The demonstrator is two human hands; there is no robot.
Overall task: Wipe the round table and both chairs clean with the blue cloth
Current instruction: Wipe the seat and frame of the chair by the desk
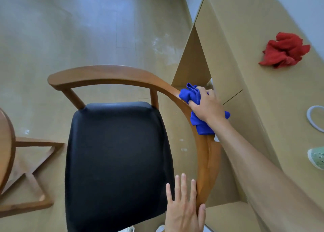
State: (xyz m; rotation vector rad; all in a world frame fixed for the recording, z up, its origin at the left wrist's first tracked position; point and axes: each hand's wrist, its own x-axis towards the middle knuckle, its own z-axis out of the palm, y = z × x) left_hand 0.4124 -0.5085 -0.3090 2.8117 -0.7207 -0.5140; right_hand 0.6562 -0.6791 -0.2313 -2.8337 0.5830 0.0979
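The left hand is nearest, at the bottom edge of the view, fingers straight and spread over the black seat, its thumb against the near end of the chair's curved wooden rail. Farther along that rail, on its right-hand bend, the right hand grips the bunched blue cloth and presses it onto the wood; cloth ends stick out beyond the fingers and below the wrist. The rail's right side runs just beside a tan cabinet, leaving only a narrow gap. A crumpled red cloth lies on the cabinet top, well apart from the hands. The round bench's edge shows at the far left, near the seat. Bare floor opens wide beyond the chair back.
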